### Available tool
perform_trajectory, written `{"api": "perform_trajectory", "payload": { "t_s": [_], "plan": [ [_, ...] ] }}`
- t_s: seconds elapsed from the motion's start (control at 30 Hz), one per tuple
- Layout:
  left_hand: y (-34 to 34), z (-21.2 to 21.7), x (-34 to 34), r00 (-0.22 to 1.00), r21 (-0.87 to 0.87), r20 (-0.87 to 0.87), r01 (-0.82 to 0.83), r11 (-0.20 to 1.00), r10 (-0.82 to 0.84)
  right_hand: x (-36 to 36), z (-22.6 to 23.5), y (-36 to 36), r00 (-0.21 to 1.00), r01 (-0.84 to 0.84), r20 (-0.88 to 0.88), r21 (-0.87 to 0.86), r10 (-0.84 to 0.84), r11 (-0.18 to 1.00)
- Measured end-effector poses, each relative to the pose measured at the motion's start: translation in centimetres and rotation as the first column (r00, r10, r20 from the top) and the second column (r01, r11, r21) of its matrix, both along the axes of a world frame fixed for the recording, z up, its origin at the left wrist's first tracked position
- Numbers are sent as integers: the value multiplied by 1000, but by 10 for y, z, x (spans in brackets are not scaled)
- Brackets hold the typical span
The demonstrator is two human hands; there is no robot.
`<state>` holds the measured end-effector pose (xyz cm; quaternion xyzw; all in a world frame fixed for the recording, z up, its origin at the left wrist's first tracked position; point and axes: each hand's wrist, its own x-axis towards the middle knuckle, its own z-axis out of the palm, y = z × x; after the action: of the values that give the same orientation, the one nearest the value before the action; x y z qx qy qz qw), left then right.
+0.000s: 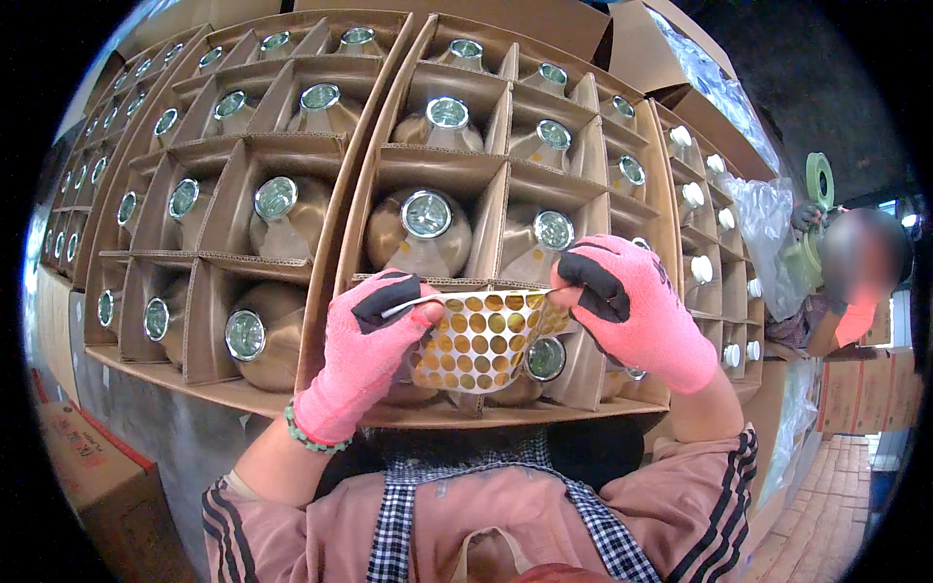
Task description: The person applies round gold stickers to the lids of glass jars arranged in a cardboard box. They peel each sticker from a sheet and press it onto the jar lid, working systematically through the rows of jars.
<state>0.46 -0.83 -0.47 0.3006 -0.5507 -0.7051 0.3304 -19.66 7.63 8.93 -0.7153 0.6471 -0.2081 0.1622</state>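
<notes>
A white sticker sheet (476,342) covered in rows of round gold stickers hangs curved between my two hands. My left hand (374,325), in a pink glove with dark fingertips, pinches its left end. The other end is held by my right hand (622,306), in a matching glove. Behind and below the sheet stands an open carton (437,421) with cardboard dividers. Each cell I can see holds a clear round glass bottle (423,228), upright with an open mouth. The sheet partly hides the nearest bottles.
A second divided carton (185,389) of open-mouthed bottles adjoins on the left, with another beyond it. At the right, a carton holds bottles with white caps (702,269). Another person (812,325) is at the far right, near a green tape roll (819,182). A closed box (107,476) sits low left.
</notes>
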Motion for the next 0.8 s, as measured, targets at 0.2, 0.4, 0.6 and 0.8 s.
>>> {"api": "perform_trajectory", "payload": {
  "t_s": [0.2, 0.4, 0.6, 0.8],
  "plan": [
    [-1, -3, 1, 1000, 110, -11, -20, 994, 22, 5, 3, 0, 995, -48, -95, -115, 37, 992],
    [-2, 1, 0, 999, 109, 24, -48, 993, 45, 2, -2, 4, 958, -182, -268, -276, 106, 944],
    [-3, 3, -1, 998, 209, 22, -55, 976, 52, -1, 1, -4, 998, -32, -57, -220, 19, 975],
    [-2, -2, 0, 990, 90, 50, 124, 988, -129, -28, -17, -117, 975, -129, -212, -292, 67, 948]
  ]
}}
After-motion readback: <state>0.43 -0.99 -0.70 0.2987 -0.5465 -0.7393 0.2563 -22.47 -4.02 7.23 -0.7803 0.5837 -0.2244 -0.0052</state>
